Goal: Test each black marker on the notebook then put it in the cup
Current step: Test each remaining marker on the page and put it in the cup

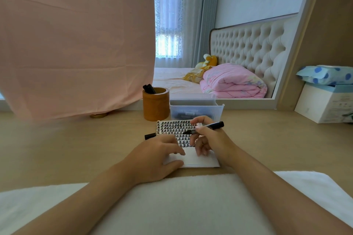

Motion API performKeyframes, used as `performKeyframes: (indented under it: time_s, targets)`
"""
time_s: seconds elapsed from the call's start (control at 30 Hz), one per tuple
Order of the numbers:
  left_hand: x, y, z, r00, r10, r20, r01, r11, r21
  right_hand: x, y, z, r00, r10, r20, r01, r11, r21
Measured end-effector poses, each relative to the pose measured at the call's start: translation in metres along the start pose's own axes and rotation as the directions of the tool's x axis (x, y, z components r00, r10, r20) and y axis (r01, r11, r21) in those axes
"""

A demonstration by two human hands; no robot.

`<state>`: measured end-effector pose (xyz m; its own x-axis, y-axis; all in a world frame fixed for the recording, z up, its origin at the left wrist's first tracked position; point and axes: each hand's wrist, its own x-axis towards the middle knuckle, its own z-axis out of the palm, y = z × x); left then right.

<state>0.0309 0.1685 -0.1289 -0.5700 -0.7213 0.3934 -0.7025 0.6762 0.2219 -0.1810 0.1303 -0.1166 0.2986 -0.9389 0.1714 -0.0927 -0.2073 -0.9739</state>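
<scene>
**Both hands low at centre, right in a writing grip**

Left hand: palm down, fingers spread slightly and pressed flat, thumb stretched along the near side. Wrist straight. Bare forearm runs back toward the lower left, slightly bent at the elbow end.

Right hand: raised a little above the left, turned on its outer edge. Thumb and index finger pinch a thin black marker in a writing hold; tip points left and down, capped end up to the right. Middle, ring and little fingers curl under, knuckles toward the left hand. Bare forearm runs back to the lower right.

Hands near each other, fingertips almost meeting, not touching.
</scene>
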Motion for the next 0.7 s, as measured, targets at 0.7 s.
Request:
performKeyframes:
  time_s: [0.7]
  targets:
    - [-0.007, -0.006, 0.002, 0.996, -0.015, 0.086, 0.015, 1.000, -0.003, -0.001, 0.004, 0.010, 0.996, -0.057, -0.073, 0.026, 0.928, -0.373]
